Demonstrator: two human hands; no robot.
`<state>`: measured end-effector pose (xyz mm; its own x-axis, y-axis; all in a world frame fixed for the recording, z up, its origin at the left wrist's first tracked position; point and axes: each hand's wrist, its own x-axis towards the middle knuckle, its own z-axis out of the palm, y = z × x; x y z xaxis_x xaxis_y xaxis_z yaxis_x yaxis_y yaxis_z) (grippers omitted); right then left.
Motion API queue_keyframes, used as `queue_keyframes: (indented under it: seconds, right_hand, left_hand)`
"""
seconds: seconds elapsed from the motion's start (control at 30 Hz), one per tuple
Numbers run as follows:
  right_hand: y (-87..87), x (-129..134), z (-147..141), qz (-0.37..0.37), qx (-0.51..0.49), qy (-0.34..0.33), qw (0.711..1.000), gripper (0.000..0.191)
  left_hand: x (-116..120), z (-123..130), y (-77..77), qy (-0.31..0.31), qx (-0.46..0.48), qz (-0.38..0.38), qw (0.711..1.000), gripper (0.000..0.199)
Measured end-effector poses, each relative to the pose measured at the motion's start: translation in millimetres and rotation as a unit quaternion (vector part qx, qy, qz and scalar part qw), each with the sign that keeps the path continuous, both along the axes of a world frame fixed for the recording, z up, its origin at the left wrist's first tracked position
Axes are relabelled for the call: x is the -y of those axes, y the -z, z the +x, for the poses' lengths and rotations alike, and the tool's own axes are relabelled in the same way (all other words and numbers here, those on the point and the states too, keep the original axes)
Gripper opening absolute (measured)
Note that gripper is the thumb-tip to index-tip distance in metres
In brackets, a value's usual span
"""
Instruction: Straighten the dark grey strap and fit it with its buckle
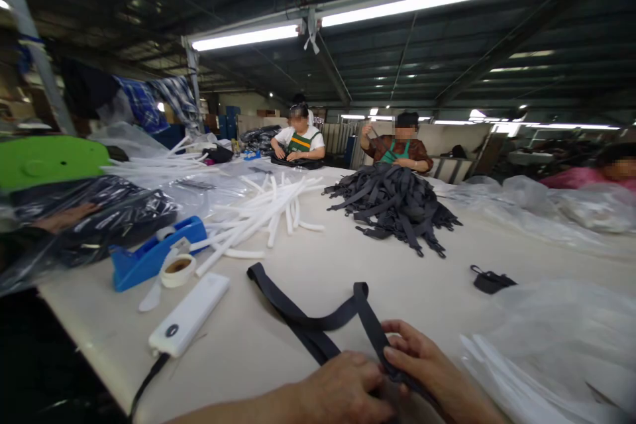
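Observation:
A long dark grey webbing strap runs in loops over the pale table in front of me. My right hand is closed on it near the lower edge, thumb and fingers pinching the webbing. Close beside it, my left hand has its fingers curled around the same strap. A small dark part of the strap lies between both hands, mostly hidden by the fingers. Farther back on the table rises a heap of similar straps, some with hooks or buckles at their ends.
Left of me lie a white power strip, a tape roll and a blue tape dispenser. White foam tubes spread behind them. A small black pouch and clear plastic bags are right. Co-workers work across the table.

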<state>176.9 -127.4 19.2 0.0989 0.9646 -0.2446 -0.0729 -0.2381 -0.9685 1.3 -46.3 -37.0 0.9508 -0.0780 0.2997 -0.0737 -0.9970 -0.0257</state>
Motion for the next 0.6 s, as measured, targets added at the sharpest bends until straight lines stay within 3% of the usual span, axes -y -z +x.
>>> queue_keyframes:
  seconds: [0.1, 0.2, 0.3, 0.4, 0.5, 0.53, 0.6]
  right_hand:
    - [5.4, -3, -8, 0.023, -0.046, 0.024, 0.998, 0.047]
    - [15.9, 2, -10, 0.028, -0.035, 0.001, 0.999, 0.041]
    - [24.8, 13, -13, 0.065, 0.082, -0.054, 0.993, 0.037]
    - [30.6, 25, -19, 0.086, 0.229, -0.013, 0.970, 0.035]
    - [41.3, 32, -28, 0.088, 0.413, 0.009, 0.907, 0.028]
    - [46.8, 33, -30, 0.090, 0.491, 0.018, 0.866, 0.028]
    - [59.6, 36, -35, 0.123, 0.651, 0.056, 0.747, 0.032]
  left_hand:
    - [-1, 7, 9.0, -0.024, -0.003, -0.002, 1.000, 0.030]
    - [1, 4, 1.6, -0.027, 0.001, -0.046, 0.999, 0.023]
    - [1, -4, -13.7, -0.009, 0.017, -0.124, 0.992, 0.012]
    - [-2, -10, -25.4, 0.005, 0.013, -0.198, 0.980, 0.012]
    - [-6, -13, -28.1, 0.004, 0.014, -0.237, 0.971, 0.016]
    - [-7, -13, -27.4, -0.001, 0.016, -0.243, 0.970, 0.017]
    - [-8, -13, -24.4, -0.009, 0.024, -0.252, 0.967, 0.018]
